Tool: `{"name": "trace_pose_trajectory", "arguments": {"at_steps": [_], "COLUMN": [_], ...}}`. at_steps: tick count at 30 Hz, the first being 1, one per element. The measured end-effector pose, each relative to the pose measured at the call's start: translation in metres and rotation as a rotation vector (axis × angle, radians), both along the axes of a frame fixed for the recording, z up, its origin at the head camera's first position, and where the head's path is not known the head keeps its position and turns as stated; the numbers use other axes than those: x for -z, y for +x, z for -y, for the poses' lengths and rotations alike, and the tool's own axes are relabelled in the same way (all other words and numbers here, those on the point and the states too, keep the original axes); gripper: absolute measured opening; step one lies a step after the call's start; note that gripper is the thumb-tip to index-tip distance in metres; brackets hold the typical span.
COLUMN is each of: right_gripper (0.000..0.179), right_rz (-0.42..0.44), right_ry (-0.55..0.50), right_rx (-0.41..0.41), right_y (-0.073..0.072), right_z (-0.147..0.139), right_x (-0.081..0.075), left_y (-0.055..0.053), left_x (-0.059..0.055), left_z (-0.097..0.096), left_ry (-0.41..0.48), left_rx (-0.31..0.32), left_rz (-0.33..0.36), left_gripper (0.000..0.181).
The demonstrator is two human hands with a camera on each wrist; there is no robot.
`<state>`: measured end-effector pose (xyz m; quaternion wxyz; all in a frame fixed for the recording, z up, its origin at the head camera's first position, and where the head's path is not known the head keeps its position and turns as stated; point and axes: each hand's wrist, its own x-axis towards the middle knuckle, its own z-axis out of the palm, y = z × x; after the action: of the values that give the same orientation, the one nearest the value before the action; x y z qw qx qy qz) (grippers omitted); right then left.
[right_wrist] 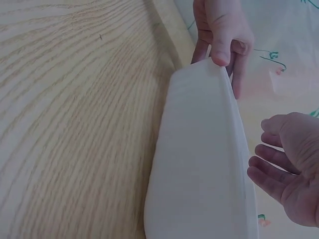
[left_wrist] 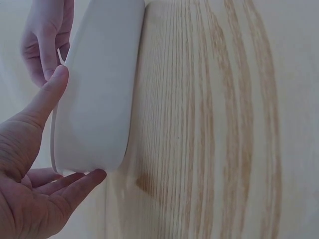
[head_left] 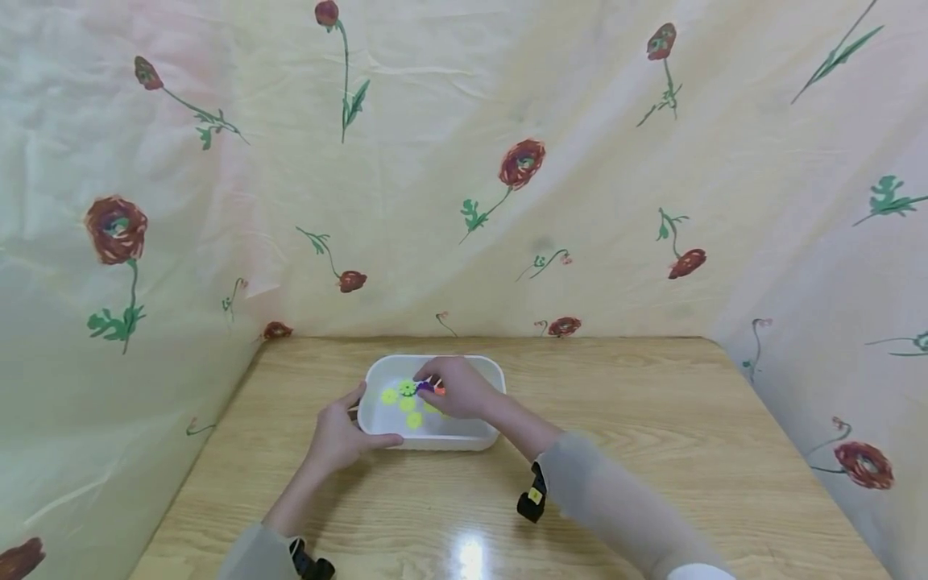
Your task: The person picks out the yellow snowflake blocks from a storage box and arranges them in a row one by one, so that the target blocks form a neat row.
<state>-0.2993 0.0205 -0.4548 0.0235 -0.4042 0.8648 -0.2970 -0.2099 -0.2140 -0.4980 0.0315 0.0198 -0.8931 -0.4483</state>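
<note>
Left hand gripping white tray by one corner, right hand over it, loosely curled at purple piece (pinching or not, cannot tell), yellow pieces nearby.

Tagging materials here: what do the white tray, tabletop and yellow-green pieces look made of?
White tray: likely plastic, smooth and pale, with a one-piece rim and rounded corners.
Tabletop: wood or wood-look laminate; grain shows, and reflected light suggests a glossy coat.
Yellow-green pieces: perhaps plastic, from their bright, even colour; too small to judge finish.
</note>
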Motion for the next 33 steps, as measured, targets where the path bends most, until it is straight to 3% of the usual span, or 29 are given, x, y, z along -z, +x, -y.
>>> {"name": "trace_pose_trajectory", "arguments": {"at_steps": [16, 33], "right_gripper": [0.021, 0.022], "right_rz": [-0.039, -0.031], "right_ry": [0.055, 0.242], "right_rx": [-0.049, -0.064], "right_y": [0.003, 0.007], "right_z": [0.014, 0.027], "right_x": [0.012, 0.026], "left_y": [0.0, 0.003], "left_x": [0.002, 0.002], "left_z": [0.0, 0.0], "left_ry": [0.01, 0.012], "left_rx": [-0.017, -0.01], "left_rz": [-0.006, -0.037], "left_gripper": [0.12, 0.121]}}
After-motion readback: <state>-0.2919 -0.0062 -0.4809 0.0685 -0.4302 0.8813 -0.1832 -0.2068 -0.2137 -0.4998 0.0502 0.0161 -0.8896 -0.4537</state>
